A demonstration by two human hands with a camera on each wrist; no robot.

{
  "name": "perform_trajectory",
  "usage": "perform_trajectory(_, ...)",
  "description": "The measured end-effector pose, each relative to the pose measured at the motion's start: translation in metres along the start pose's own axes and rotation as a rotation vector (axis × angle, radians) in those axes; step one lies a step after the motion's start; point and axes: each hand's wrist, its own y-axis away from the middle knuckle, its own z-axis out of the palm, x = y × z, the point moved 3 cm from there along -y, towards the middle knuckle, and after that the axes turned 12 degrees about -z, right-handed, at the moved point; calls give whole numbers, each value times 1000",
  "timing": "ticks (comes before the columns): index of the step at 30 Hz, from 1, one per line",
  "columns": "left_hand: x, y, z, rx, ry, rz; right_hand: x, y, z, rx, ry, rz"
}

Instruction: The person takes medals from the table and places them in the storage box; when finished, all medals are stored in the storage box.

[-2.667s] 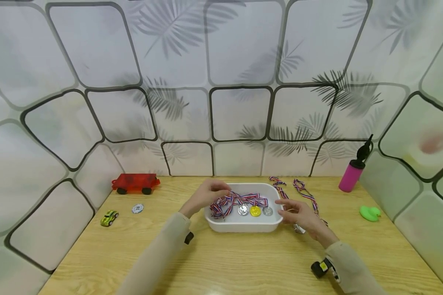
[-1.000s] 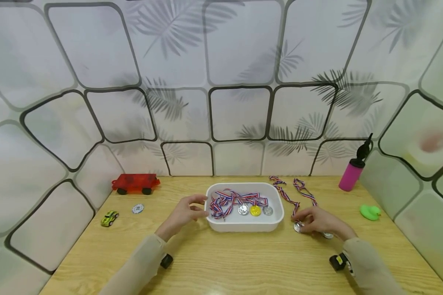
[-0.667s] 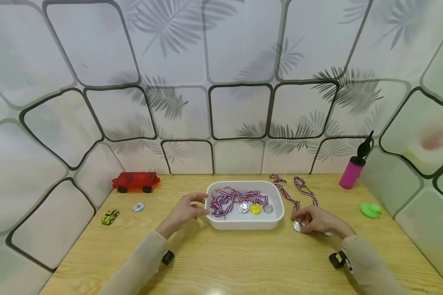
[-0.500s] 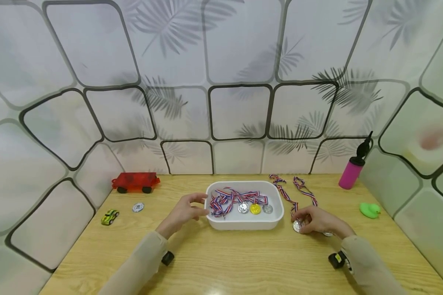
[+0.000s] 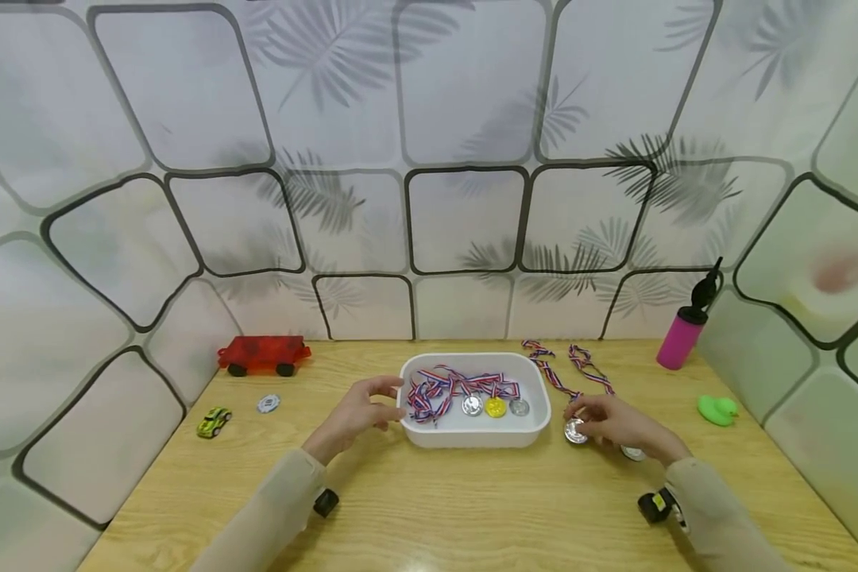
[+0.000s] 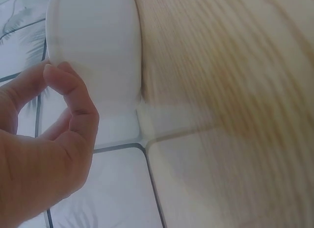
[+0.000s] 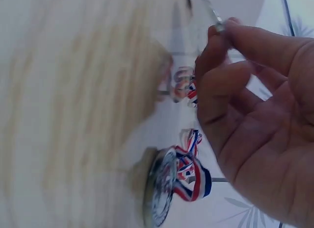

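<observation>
My right hand [image 5: 611,421] pinches a silver medal [image 5: 574,431] by its edge between thumb and fingers; the medal [image 7: 213,11] appears edge-on in the right wrist view. Its red, white and blue ribbon [image 5: 558,383] trails back across the table. A second silver medal [image 5: 632,454] lies under that hand's wrist side, its own ribbon [image 5: 592,369] running behind the hand. My left hand [image 5: 353,415] has loosely bent fingers, their tips at the left rim of a white tray [image 5: 472,438]. Inside the tray sit two silver medals [image 5: 472,405] and one gold medal [image 5: 496,407] with bunched ribbons [image 5: 432,397].
At the left are a red toy wagon [image 5: 264,354], a poker chip [image 5: 268,403] and a yellow-green toy car [image 5: 214,422]. At the right stand a pink hand pump [image 5: 681,338] and a green rubber duck [image 5: 717,410]. Patterned fabric walls border the wooden table [image 5: 429,508].
My left hand left the tray's inside for its left rim. My right hand moved from the tray's right rim to the silver medal, and the medal has just shifted slightly up in the head view.
</observation>
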Motion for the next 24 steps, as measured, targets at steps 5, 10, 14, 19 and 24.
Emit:
perform_trajectory(5,0,2,1,3,-3,-3,-5,1,-6,137,-101,-28)
perform_trajectory(10,0,2,2,-10,-10,6,-15,2,-13,277,-199,-23)
perform_trajectory(14,-1,3,3,-11,-5,7,-25,1,-20,356,-235,-56)
perform_trajectory(19,-1,4,3,-5,-2,17,-41,-2,-29,411,-312,-205)
perform_trajectory(24,-1,5,3,-10,0,17,-55,-5,-34,434,-364,-314)
